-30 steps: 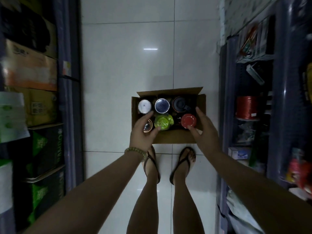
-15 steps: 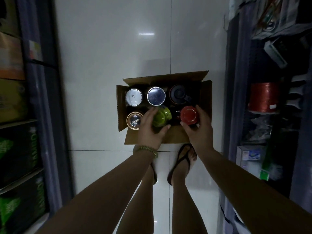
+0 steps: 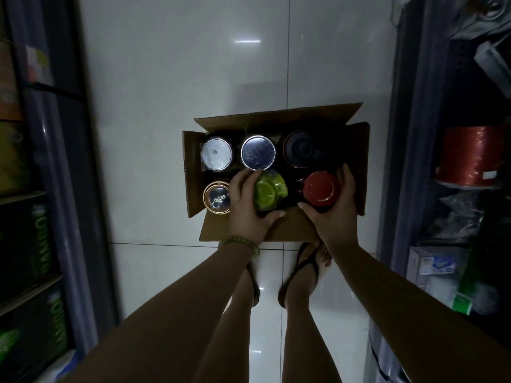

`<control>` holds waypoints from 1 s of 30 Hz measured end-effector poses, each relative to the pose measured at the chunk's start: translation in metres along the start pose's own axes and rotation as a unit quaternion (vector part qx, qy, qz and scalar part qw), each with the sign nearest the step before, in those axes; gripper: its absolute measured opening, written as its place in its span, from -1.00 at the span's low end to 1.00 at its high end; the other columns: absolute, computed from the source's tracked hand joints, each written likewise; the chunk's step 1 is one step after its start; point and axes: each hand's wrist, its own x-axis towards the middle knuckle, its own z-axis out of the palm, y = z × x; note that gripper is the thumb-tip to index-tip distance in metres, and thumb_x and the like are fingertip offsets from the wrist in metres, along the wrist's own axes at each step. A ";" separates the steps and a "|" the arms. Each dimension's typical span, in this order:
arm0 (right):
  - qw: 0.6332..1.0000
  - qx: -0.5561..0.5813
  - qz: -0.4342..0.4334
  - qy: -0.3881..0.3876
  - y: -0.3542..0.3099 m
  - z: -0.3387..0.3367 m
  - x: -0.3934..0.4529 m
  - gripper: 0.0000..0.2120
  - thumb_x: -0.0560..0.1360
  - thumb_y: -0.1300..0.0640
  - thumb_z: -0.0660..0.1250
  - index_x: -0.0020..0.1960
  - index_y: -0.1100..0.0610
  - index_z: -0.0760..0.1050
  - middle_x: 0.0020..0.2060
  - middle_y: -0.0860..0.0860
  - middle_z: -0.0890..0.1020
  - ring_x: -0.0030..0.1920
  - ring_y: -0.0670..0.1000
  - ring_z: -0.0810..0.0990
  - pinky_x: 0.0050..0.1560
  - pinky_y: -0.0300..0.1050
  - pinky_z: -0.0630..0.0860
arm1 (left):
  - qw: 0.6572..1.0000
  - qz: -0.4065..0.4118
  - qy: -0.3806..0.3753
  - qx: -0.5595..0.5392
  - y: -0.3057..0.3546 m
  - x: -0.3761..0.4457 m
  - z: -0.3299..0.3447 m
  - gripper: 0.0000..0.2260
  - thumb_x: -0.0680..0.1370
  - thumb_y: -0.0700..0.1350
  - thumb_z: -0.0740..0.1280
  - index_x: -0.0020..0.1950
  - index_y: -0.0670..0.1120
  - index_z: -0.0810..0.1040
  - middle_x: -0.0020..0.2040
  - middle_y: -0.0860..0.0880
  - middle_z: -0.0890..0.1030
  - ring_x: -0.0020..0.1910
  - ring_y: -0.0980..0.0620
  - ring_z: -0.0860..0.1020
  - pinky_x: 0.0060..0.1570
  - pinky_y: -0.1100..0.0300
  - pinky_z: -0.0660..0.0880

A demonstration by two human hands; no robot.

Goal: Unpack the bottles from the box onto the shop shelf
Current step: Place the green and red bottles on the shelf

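An open cardboard box (image 3: 356,167) stands on the white tiled floor in front of my feet, holding several bottles seen from above. My left hand (image 3: 246,214) is wrapped around the green-capped bottle (image 3: 269,190) in the near row. My right hand (image 3: 336,214) grips the red-capped bottle (image 3: 320,190) beside it. A white-lidded bottle (image 3: 216,154), a blue-lidded bottle (image 3: 258,156) and a dark-lidded bottle (image 3: 301,147) fill the far row. A gold-rimmed bottle (image 3: 218,199) sits at the near left.
Shop shelves line both sides of the narrow aisle. The right shelf (image 3: 409,134) holds a red spool (image 3: 472,156) and small boxes (image 3: 434,265). The left shelf (image 3: 60,161) carries stacked green cartons (image 3: 30,239). My sandalled feet (image 3: 304,266) stand just behind the box.
Both hands have closed around the green and red bottles; a second ago they hovered open over them. The view has moved closer to the box.
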 end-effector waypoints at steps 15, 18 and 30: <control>0.993 -0.012 -0.098 0.064 -0.015 -0.019 -0.025 -0.22 0.24 0.13 0.61 0.36 0.12 0.33 0.23 -0.08 0.42 0.22 -0.13 0.40 0.14 -0.57 0.32 | 0.998 0.046 0.019 -0.040 0.018 -0.006 -0.028 -0.38 0.30 -0.16 0.58 0.32 -0.06 0.44 0.25 0.01 0.47 0.20 0.21 0.39 0.16 0.57 0.27; 0.992 -0.005 -0.113 0.063 -0.044 -0.043 -0.055 -0.23 0.23 0.13 0.61 0.36 0.11 0.34 0.23 -0.08 0.43 0.23 -0.12 0.42 0.13 -0.59 0.31 | 0.995 0.090 0.017 -0.039 0.052 -0.023 -0.055 -0.39 0.29 -0.15 0.59 0.29 -0.06 0.46 0.22 -0.02 0.49 0.16 0.26 0.39 0.16 0.58 0.25; 0.961 0.044 -0.236 0.135 -0.293 -0.223 -0.223 -0.29 0.15 -0.16 0.51 0.25 -0.06 0.38 0.15 -0.30 0.45 0.18 -0.27 0.47 0.13 -0.44 0.39 | 0.972 0.226 -0.035 -0.051 0.313 -0.109 -0.255 -0.28 0.19 0.14 0.54 0.31 0.09 0.38 0.14 0.27 0.49 0.11 0.39 0.47 0.12 0.51 0.40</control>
